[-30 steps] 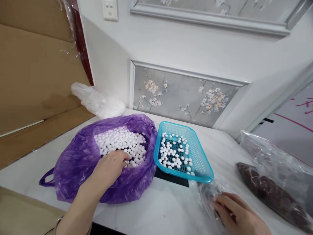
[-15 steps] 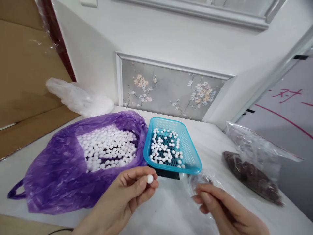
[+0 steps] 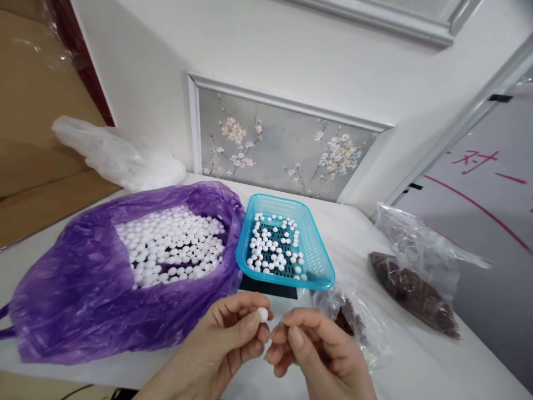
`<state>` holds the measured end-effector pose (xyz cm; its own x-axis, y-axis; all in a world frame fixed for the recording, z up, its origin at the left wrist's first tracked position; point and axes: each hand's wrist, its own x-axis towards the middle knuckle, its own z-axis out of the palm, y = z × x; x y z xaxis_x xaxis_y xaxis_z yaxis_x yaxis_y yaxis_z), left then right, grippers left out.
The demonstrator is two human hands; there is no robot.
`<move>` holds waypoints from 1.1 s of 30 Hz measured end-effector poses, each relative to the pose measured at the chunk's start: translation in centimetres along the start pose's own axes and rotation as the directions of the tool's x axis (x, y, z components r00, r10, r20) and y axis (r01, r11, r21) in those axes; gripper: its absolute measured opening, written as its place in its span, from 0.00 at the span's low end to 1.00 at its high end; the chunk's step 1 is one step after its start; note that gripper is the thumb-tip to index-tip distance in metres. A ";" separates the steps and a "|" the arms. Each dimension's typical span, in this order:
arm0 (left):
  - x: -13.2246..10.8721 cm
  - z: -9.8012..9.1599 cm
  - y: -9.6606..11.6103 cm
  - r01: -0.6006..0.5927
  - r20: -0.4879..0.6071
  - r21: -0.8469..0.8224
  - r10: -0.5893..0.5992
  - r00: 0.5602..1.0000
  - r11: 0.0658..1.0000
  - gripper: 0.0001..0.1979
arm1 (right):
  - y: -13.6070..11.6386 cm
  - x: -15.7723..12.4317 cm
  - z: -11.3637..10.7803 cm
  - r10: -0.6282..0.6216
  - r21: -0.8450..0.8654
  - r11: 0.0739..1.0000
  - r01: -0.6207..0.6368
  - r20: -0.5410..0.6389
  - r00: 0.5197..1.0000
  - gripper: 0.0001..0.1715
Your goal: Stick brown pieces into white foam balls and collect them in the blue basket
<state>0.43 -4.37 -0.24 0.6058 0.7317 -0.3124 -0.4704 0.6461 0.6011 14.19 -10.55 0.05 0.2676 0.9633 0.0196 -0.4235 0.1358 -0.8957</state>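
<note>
My left hand pinches a small white ball between thumb and forefinger, low in the middle of the view. My right hand is right beside it, fingertips pinched together almost touching the ball; whether they hold anything tiny I cannot tell. Behind my left hand lies an open purple plastic bag full of white balls. To its right stands a turquoise plastic basket with many white balls scattered on its dark bottom. A small clear bag of brown bits lies just right of my right hand.
A larger clear bag of brown material lies at the right on the white table. A crumpled white plastic bag rests against the wall at the back left. Brown cardboard stands at the far left.
My left hand left the purple bag with one white ball and came down in front of me. My right hand let go of the small clear bag and moved left up to the ball.
</note>
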 end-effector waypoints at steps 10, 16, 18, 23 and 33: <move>0.8 -1.0 -0.6 -0.052 0.085 0.008 0.051 0.995 0.999 0.02 | 1.6 0.9 -0.3 -0.007 0.097 0.995 0.001 0.055 0.998 0.04; 0.5 -0.9 -0.2 -0.035 0.059 0.005 0.035 0.998 0.999 0.04 | 1.4 0.7 -0.4 -0.029 -0.030 0.999 0.029 0.031 0.999 0.06; 0.4 -0.8 -0.1 -0.037 0.041 0.004 0.037 0.998 0.999 0.05 | 1.3 0.7 -0.4 -0.062 -0.050 0.997 0.064 0.046 0.997 0.05; 0.4 -0.9 -0.2 -0.048 0.023 0.060 0.046 0.999 0.997 0.06 | 1.5 0.9 -0.6 -0.183 -0.141 0.972 0.185 0.031 0.983 0.03; 0.4 -0.8 -0.2 -0.067 -0.003 0.102 0.067 0.998 0.993 0.07 | 1.5 0.4 -0.3 -0.068 -0.212 0.975 0.065 -0.005 0.998 0.02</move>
<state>0.26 -4.03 -1.08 0.5711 0.7742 -0.2731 -0.4420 0.5703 0.6924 13.91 -9.99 -1.41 0.3004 0.9506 0.0778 -0.2119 0.1461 -0.9663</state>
